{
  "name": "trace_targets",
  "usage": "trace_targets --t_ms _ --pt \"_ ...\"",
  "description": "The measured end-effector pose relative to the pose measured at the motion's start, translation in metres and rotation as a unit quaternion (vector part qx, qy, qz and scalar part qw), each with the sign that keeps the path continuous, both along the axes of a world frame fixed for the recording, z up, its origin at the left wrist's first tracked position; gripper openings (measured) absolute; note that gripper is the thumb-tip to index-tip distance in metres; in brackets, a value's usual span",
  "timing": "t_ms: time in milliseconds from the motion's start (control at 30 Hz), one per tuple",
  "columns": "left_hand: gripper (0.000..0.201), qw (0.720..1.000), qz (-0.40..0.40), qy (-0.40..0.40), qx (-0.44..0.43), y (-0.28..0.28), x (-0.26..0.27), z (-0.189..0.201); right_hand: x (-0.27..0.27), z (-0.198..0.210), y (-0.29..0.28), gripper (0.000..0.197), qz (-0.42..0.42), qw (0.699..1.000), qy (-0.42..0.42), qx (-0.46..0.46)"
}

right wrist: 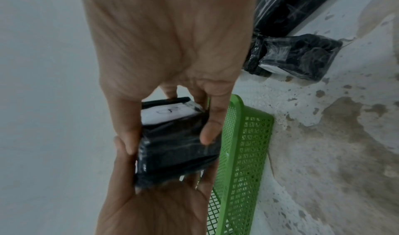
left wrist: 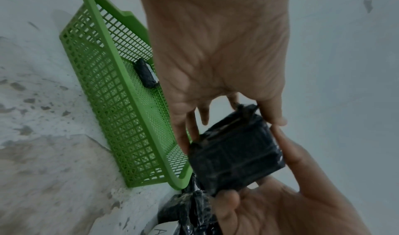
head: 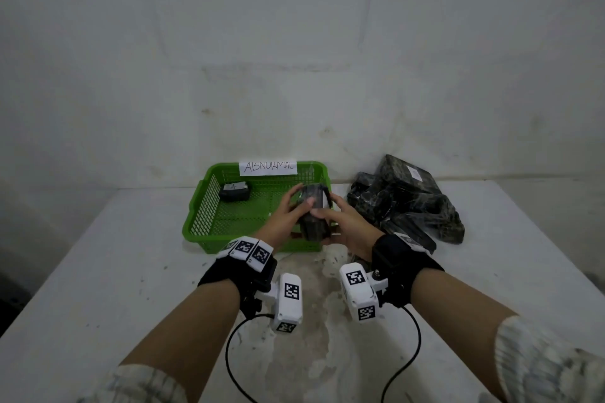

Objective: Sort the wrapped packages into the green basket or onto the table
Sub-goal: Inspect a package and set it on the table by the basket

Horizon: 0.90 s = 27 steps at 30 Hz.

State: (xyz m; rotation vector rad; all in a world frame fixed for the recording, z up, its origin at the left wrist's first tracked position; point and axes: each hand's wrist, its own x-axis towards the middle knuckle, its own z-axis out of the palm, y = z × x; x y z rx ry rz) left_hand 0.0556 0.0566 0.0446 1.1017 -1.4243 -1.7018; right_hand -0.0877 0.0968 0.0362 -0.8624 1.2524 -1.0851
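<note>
1. Stained white table (head: 131, 271) against a pale wall; green basket (head: 209, 206) labelled ABNORMAL at the back.
2. Left hand (head: 284, 216) and right hand (head: 347, 226) grip one black wrapped package (head: 314, 216) between them above the basket's right end; fingers curled round its edges.
3. Small package (head: 234, 190) lies inside the basket; black pile (head: 406, 199) sits just right of it.

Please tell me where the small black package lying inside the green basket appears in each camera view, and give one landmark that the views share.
Head: the small package lies in the basket's far left corner, left of both hands.
Left wrist: it lies on the basket floor, beside the left hand's edge, upper middle.
Right wrist: not in view; only part of the basket shows.
Shared landmark: the green basket.
</note>
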Motion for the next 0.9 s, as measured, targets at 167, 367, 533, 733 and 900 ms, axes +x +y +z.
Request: trace_targets --t_ms 167,367,533,733,900 --pt "0.043 0.997 -0.071 -0.019 -0.014 0.005 0.002 0.005 -0.003 0.002 -0.004 0.055 -0.013 0.998 -0.003 0.058" --pt "0.034 0.997 -0.045 -0.044 -0.042 -0.002 0.001 0.001 -0.010 0.002 0.001 0.064 0.045 0.994 0.025 0.100" --pt "0.020 0.999 -0.001 -0.030 -0.034 -0.005 0.000 0.003 -0.008 0.005 0.005 0.064 0.078 0.987 0.094 0.105" --pt "0.018 0.998 -0.006 -0.038 -0.041 -0.006 0.000 -0.001 -0.005 0.000 0.002 0.043 0.060 0.996 0.053 0.037" --pt "0.021 0.999 -0.016 -0.033 -0.019 -0.007 0.001 0.000 -0.006 0.000 -0.003 0.055 0.007 0.997 0.074 -0.003"
